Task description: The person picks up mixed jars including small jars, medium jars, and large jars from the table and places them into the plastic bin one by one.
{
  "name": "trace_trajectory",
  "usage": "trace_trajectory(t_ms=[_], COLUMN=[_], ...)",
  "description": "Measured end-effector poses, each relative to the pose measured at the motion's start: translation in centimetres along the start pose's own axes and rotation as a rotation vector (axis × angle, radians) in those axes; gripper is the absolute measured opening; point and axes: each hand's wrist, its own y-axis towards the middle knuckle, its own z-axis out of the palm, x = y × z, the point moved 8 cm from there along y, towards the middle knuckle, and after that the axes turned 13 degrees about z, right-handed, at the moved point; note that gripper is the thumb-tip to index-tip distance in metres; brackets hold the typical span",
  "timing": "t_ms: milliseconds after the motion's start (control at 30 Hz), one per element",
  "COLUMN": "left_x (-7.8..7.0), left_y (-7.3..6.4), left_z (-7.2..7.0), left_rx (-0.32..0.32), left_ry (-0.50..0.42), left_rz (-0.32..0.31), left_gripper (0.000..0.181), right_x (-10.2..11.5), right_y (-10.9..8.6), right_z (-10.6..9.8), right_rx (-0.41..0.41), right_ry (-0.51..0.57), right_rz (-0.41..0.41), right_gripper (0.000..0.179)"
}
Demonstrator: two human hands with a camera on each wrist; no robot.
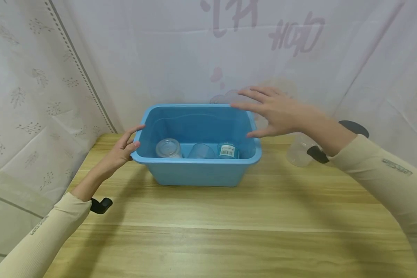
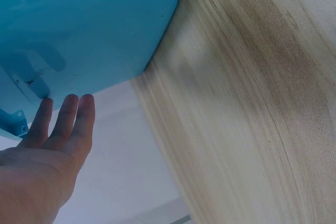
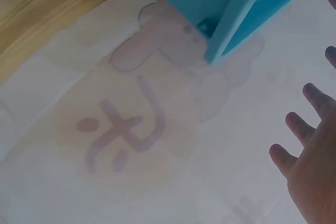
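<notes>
A light-blue plastic bin (image 1: 198, 172) stands on the wooden table. My left hand (image 1: 121, 152) rests on its left rim with thumb and forefinger; the other fingers (image 2: 84, 116) stretch out straight beside the outer wall in the left wrist view. Above the bin's right end hangs my right hand (image 1: 272, 112), fingers spread and holding nothing. Inside the bin are a clear round lidded container (image 1: 168, 148), a clear container (image 1: 201, 151) in the middle, and a container with a barcode label (image 1: 227, 150) at the right. Their lower parts are hidden by the front wall.
A clear plastic container (image 1: 299, 152) stands on the table (image 1: 208, 224) right of the bin, partly behind my right forearm. A pale printed curtain (image 1: 180, 58) hangs close behind the bin. Another patterned curtain (image 1: 31, 100) hangs along the left side.
</notes>
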Motion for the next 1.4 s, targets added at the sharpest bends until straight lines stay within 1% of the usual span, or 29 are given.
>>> trace_trajectory(t_ms=[133, 333, 567, 833, 1100, 1200, 1267, 1400], left_x=[0.1, 0.0, 0.1, 0.0, 0.0, 0.0, -0.1, -0.1], left_y=[0.0, 0.0, 0.0, 0.0, -0.1, -0.1, -0.1, -0.1], left_z=[0.0, -0.1, -0.1, -0.1, -0.1, -0.1, -0.1, -0.1], left_rx=[0.001, -0.002, -0.003, -0.006, -0.007, -0.008, -0.010, -0.014], left_ry=[-0.004, -0.006, -0.003, 0.008, 0.005, 0.005, 0.003, 0.005], left_rz=[-0.002, 0.006, 0.007, -0.007, -0.007, -0.011, -0.014, -0.014], left_gripper=[0.055, 0.054, 0.054, 0.055, 0.055, 0.055, 0.055, 0.055], right_x=[-1.4, -3.4, -5.5, -7.5, -9.2, -9.7, -9.9, -10.2], right_y=[-0.9, -2.3, -3.7, -5.6, -7.8, -8.6, -9.1, -10.1], right_z=[0.1, 0.2, 0.5, 1.8, 2.7, 3.2, 3.5, 4.2], right_rx=[-0.003, 0.015, -0.037, 0.016, 0.001, -0.015, -0.040, -0.082], right_ry=[0.053, 0.147, 0.235, 0.362, 0.493, 0.543, 0.565, 0.586], right_rz=[0.048, 0.158, 0.218, 0.338, 0.426, 0.456, 0.470, 0.497], right_gripper=[0.092, 0.091, 0.091, 0.086, 0.080, 0.078, 0.077, 0.077])
